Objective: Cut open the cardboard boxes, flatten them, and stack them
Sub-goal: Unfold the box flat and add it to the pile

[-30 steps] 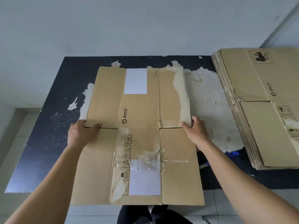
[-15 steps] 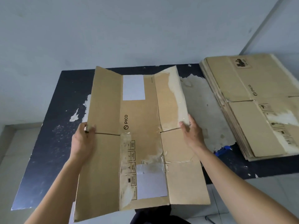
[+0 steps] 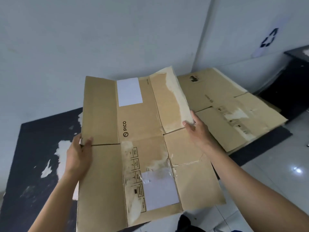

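Since half a second ago, the flattened box (image 3: 142, 148) is higher off the tabletop (image 3: 38, 139) and closer to the stack (image 3: 225, 114) on my right. My left hand (image 3: 78, 154) pinches its left edge at the slit, and my right hand (image 3: 199, 129) has its fingers (image 3: 188, 124) clamped on the torn flap. I judge that the flap's peeled, papery skin could rip, or the limp, creased sheet could fold and land crooked.

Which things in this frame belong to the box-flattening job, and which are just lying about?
Job: flattened box, held by left hand and right hand; stack of flattened boxes.
Lying about: black table; recycling sign on the wall.
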